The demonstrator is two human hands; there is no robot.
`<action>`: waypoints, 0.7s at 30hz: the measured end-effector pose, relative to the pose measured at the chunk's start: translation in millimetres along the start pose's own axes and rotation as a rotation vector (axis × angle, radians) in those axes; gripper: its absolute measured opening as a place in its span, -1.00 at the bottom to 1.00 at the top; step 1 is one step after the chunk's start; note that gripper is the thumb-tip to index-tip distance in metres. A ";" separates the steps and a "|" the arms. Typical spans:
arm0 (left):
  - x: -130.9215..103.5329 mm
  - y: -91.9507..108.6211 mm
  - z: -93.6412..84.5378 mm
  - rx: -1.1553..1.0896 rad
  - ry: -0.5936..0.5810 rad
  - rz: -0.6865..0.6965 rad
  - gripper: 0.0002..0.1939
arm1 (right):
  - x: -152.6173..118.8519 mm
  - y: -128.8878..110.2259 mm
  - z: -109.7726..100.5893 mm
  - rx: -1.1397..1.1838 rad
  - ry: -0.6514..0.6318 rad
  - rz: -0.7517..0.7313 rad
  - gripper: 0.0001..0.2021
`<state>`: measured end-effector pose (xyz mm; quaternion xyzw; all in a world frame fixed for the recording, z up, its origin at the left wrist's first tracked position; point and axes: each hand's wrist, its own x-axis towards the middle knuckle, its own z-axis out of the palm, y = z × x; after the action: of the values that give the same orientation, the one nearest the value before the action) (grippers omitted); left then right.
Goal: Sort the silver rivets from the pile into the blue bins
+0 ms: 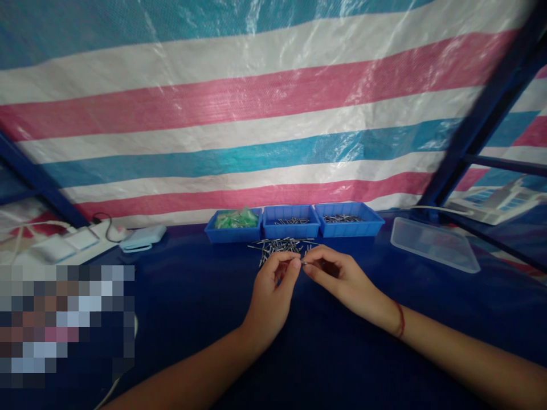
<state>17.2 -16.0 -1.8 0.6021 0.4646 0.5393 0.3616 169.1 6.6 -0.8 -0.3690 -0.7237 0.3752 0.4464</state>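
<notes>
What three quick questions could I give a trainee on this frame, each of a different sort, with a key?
1. Multiple choice: what does the leftmost blue rectangular plastic tray hold?
A) a coil of brown rope
B) crumpled green material
C) square wooden blocks

2. True or false: the thin red cord bracelet is on the wrist of the bare right hand, not on that of the bare left hand.

3. Short answer: what lies loose on the dark blue tabletop, just in front of the trays?

Key: 1. B; 2. True; 3. A pile of thin silver metal rods
</notes>
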 end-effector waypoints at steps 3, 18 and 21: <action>0.2 0.1 0.3 0.003 0.009 -0.003 -0.82 | 1.0 -1.5 -2.3 0.009 0.037 0.015 -0.82; -2.1 -4.1 3.4 -0.064 -0.028 -0.085 -0.68 | 11.2 -13.2 -29.6 -0.310 0.288 -0.259 -0.87; -3.5 -2.0 3.3 -0.041 -0.062 -0.075 -0.67 | 28.3 6.9 -62.8 -0.535 0.581 -0.250 -0.83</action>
<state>20.2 -18.6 -5.3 0.5933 0.4644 0.5157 0.4080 219.2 47.7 23.7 -0.4720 -0.6787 -0.0028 0.5627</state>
